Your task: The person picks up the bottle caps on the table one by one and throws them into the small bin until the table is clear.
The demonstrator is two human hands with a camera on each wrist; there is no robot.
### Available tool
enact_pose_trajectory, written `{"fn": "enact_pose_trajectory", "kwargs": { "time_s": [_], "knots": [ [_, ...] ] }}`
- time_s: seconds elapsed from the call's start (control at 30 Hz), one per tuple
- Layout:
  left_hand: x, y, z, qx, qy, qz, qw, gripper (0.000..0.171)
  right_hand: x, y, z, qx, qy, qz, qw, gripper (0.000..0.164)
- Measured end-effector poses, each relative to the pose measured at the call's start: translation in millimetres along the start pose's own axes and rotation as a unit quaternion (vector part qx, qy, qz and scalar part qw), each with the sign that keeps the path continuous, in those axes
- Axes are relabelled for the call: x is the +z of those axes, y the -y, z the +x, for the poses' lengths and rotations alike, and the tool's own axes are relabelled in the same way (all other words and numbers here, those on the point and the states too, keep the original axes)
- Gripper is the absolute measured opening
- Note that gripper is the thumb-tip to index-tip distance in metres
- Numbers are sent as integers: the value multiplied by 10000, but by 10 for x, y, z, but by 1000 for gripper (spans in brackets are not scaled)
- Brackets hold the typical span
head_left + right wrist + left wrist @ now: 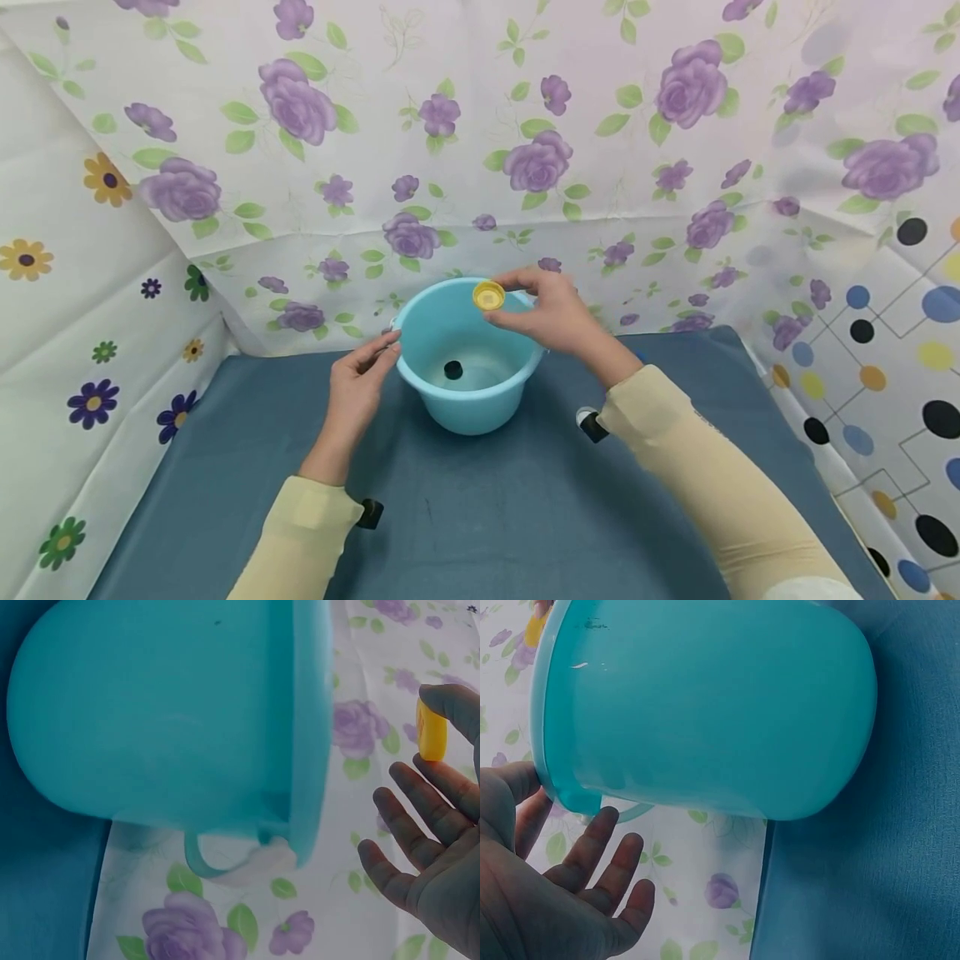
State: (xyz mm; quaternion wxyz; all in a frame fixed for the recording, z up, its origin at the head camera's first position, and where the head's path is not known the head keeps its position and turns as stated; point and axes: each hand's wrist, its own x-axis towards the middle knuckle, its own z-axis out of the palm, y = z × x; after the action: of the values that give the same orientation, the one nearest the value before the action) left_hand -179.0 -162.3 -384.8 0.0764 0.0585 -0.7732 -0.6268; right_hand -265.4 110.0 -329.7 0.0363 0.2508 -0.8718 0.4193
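Observation:
A light-blue plastic bucket [472,412] stands upright on the blue cloth. Its left rim is pinched between the thumb and fingers of my left hand [356,387]; in the left wrist view the other fingers spread loosely beside the wall. Above the bucket's far right rim, my right hand [551,312] holds a yellow bottle cap [489,297] between thumb and index finger, hollow side facing the head camera. The right wrist view shows the yellow cap [431,733] edge-on, with the remaining fingers extended. On the bucket's inside bottom lies a small black cap [453,369].
Blue cloth [480,517] covers the table. Behind it hangs a white sheet [450,183] with purple flowers, and patterned sheets close in both sides. The bucket's handle [247,871] hangs down at its side. A dark wrist camera strap [592,425] shows below my right sleeve.

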Motion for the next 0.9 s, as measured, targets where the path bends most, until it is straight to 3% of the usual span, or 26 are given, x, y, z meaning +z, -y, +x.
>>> {"fn": "enact_pose_trajectory", "kwargs": {
  "time_s": [0.47,0.9],
  "knots": [
    [-5,33,10,64,-16,-109,9999,36,283,-128,58,-123,596,-63,9981,41],
    [-14,64,30,102,2,-170,9998,37,438,-137,134,-243,801,-95,9964,39]
  ]
}}
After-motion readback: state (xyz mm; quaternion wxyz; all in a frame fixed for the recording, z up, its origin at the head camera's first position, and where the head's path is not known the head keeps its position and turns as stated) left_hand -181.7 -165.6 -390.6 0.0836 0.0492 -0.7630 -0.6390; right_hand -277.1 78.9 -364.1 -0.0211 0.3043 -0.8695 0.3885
